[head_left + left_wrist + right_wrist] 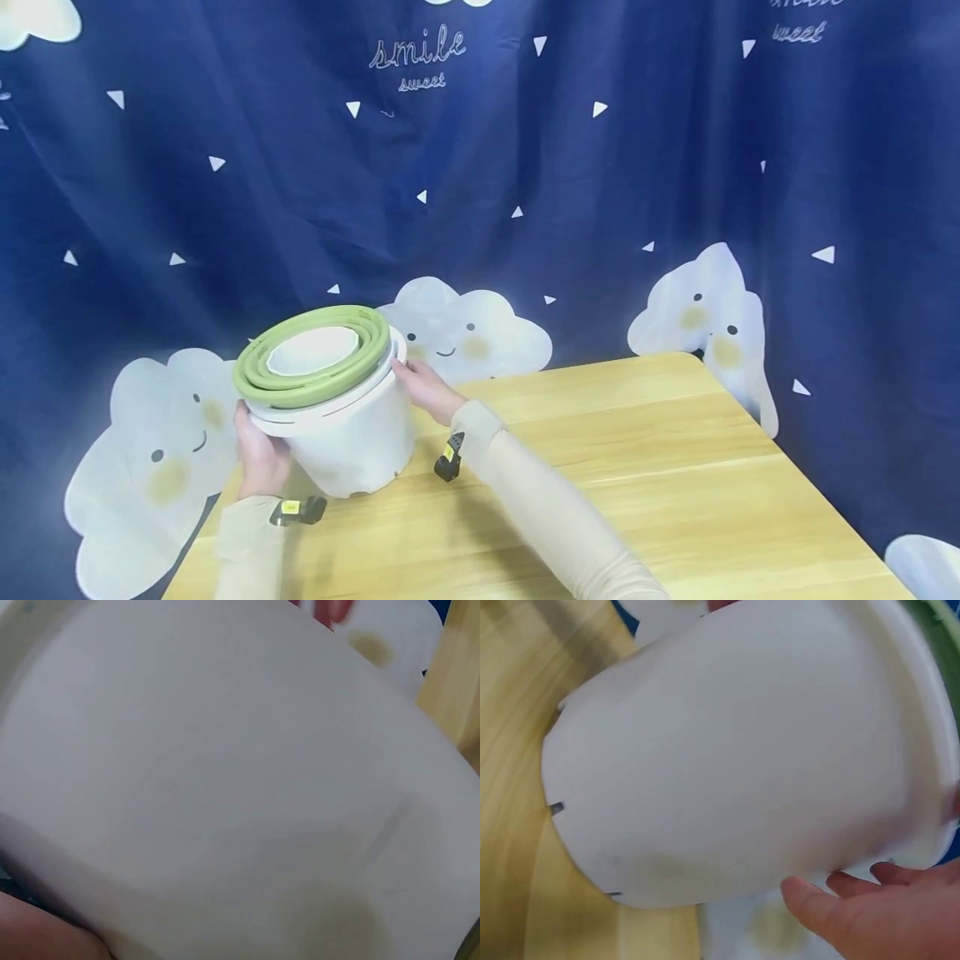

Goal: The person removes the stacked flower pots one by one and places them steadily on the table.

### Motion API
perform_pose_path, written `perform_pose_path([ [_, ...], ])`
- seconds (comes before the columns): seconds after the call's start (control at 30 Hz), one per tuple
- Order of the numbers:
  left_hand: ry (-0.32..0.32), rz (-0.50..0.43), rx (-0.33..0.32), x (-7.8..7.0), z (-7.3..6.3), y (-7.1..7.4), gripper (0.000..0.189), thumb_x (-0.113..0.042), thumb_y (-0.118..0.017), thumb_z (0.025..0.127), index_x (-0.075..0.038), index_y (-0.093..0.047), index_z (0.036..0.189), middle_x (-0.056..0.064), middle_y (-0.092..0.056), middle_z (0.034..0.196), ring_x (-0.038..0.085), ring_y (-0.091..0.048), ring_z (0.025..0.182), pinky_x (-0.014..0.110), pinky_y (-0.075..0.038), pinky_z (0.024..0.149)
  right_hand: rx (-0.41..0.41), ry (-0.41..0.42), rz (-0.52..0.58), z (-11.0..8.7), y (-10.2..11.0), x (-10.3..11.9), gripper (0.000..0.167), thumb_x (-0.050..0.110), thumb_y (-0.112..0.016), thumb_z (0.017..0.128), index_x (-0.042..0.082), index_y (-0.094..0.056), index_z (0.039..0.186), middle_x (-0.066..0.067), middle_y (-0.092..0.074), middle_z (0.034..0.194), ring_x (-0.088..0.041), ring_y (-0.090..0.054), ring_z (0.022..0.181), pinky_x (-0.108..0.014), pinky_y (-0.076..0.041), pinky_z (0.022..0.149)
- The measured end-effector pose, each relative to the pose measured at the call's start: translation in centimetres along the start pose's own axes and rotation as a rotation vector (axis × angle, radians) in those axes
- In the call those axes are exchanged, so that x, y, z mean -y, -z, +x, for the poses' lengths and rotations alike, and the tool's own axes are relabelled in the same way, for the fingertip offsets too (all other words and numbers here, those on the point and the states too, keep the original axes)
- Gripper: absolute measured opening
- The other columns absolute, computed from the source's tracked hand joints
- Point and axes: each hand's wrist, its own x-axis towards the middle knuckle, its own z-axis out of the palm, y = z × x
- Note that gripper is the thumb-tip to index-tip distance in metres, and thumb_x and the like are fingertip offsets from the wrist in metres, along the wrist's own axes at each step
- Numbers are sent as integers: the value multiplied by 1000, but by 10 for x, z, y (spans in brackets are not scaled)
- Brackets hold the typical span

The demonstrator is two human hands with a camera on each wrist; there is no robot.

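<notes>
A large white plastic pot [360, 450], shaped like a flowerpot with small notches round its base, tilts over the left part of the table. Stacked in its mouth are green rings [258, 379], one inside another, around a white round piece [315, 350]. My left hand [261, 454] grips the pot under its rim on the left side. On the opposite side my right hand [429, 390] holds the rim. The right wrist view shows the right hand's fingers [810, 900] along the pot's wall below the rim. Whether the base touches the table cannot be told.
The wooden table [600, 467] extends right and toward me. Behind it hangs a dark blue curtain [480, 167] with white clouds and triangles, reaching close to the table's back edge. The pot is near the table's left edge.
</notes>
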Motion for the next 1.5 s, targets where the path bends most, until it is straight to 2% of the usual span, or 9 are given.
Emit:
perform_pose_path([
  [0.17, 12, 65, -26, 1, 1, -1, 60, -54, -8, 109, -32, -25, 162, -15, -33, 167, 2, -27, 157, 21, -17, 128, 32, -52, 41, 10, -5, -15, 70, 57, -30, 109, 13, -27, 164, -12, -29, 171, -38, -28, 158, -67, -28, 121],
  [0.3, 31, 130, -56, 1, 2, -3, 61, -55, -6, 109, -33, -28, 161, -15, -35, 165, 3, -26, 157, 24, -14, 130, 3, -68, 62, 17, -6, -17, 74, 61, -31, 106, 17, -23, 165, -11, -25, 172, -38, -26, 158, -69, -31, 119],
  [0.47, 56, 230, -87, 1, 1, -3, 63, -58, -5, 108, -34, -34, 158, -17, -42, 157, 6, -19, 159, 38, 3, 132, -65, -36, 63, 25, -4, -16, 69, 56, -38, 105, 16, -33, 162, -13, -36, 168, -39, -35, 154, -67, -36, 117],
  [0.6, 64, 264, -104, 5, 0, -1, 63, -58, -5, 108, -34, -31, 160, -14, -35, 165, 7, -8, 162, 49, 14, 129, -59, -31, 62, 27, 1, -18, 66, 52, -42, 104, 17, -38, 160, -15, -42, 164, -40, -39, 152, -65, -38, 117],
  [0.83, 77, 237, -128, 11, 1, -5, 61, -59, -11, 108, -32, -38, 157, -12, -41, 159, 11, -14, 160, 51, 10, 130, -43, -6, 21, 23, 14, -19, 63, 50, -44, 106, 12, -43, 157, -18, -46, 160, -41, -45, 147, -59, -48, 110],
  [0.97, 92, 238, -133, 11, 4, -10, 64, -60, -10, 108, -33, -27, 163, -14, -21, 173, 8, -1, 163, 54, 16, 128, -45, 2, 7, 22, 22, -17, 63, 49, -45, 105, 10, -44, 155, -18, -47, 159, -41, -47, 146, -58, -48, 110],
  [1.03, 97, 234, -140, 13, 6, -14, 65, -60, -11, 108, -32, -24, 164, -12, -18, 174, 8, 0, 163, 54, 16, 128, -44, 3, 3, 22, 27, -17, 64, 49, -45, 105, 10, -44, 154, -17, -48, 158, -41, -48, 145, -58, -47, 111],
  [1.2, 125, 263, -136, 23, 10, -27, 69, -63, -12, 106, -28, -27, 163, -6, -22, 172, 10, -4, 162, 55, 12, 129, -66, 2, -8, 18, 45, -18, 61, 48, -44, 106, 8, -46, 152, -16, -49, 156, -41, -48, 145, -56, -46, 113],
  [1.5, 116, 307, -123, 46, 15, -47, 69, -64, -14, 106, -30, -23, 165, -6, -13, 175, 12, -1, 163, 57, 6, 130, -100, -2, -5, 11, 73, -22, 60, 47, -45, 106, 8, -46, 151, -16, -49, 156, -42, -47, 145, -54, -48, 112],
])
